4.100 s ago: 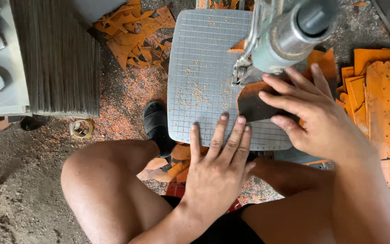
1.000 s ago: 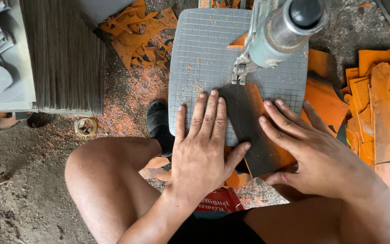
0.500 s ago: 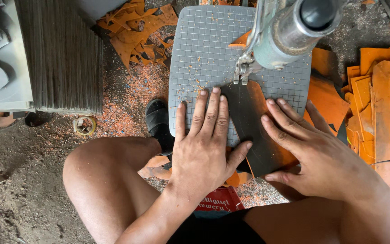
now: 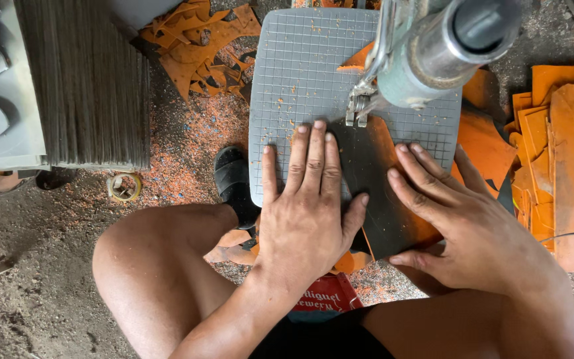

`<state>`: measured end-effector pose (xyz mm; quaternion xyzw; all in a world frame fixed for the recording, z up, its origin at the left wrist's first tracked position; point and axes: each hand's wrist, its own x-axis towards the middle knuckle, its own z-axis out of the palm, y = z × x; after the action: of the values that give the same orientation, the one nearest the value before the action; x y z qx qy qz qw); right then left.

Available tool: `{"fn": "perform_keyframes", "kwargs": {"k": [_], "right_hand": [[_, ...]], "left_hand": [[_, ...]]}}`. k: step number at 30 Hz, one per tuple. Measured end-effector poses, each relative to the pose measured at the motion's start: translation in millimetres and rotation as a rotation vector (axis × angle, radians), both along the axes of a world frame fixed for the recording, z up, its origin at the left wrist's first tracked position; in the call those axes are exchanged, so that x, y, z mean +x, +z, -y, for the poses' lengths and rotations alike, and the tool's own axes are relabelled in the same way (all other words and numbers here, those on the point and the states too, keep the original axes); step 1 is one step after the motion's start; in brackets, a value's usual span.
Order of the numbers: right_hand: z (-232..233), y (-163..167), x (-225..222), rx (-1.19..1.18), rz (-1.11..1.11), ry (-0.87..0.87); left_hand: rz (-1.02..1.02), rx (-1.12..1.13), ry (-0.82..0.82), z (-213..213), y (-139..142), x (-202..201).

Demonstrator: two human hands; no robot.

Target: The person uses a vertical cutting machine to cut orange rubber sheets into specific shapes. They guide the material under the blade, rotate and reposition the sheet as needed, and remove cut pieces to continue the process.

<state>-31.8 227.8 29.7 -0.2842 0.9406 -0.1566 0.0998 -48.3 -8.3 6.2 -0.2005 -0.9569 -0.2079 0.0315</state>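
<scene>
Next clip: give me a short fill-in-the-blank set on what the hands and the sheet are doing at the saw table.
1. Both hands press a dark ____ flat on the gridded table.
2. The left hand lies with its fingers ____, palm down.
3. Stacked sheets beside the right hand are coloured ____.

Missing words: sheet; spread; orange

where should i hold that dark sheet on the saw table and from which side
Press flat on the dark sheet from above, at its near half. It lies flat on the grid table, with the blade at its far edge, so the left hand and right hand flank the cut line.
</scene>
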Motion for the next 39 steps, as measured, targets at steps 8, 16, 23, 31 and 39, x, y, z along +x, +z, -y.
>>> {"fn": "perform_keyframes", "kwargs": {"k": [8, 16, 23, 31, 39], "right_hand": [[3.6, 1.4, -4.0, -0.024, 0.005, -0.024], [2.8, -2.3, -4.2, -0.062, -0.02, -0.034], [3.4, -4.7, -7.9, -0.074, 0.003, -0.056], [3.5, -5.6, -14.8, -0.101, -0.03, -0.04], [3.6, -4.2, -22.3, -0.125, -0.01, -0.056]], "left_hand": [[-0.015, -0.011, 0.034, -3.7, -0.8, -7.3], [-0.022, -0.004, 0.051, -6.0, -2.3, -13.2], [-0.011, -0.019, 0.037, -5.6, -2.7, -19.9], [0.008, -0.045, 0.026, -6.9, -3.4, -29.4], [0.008, -0.041, 0.015, -7.6, -3.2, -38.3]]}}
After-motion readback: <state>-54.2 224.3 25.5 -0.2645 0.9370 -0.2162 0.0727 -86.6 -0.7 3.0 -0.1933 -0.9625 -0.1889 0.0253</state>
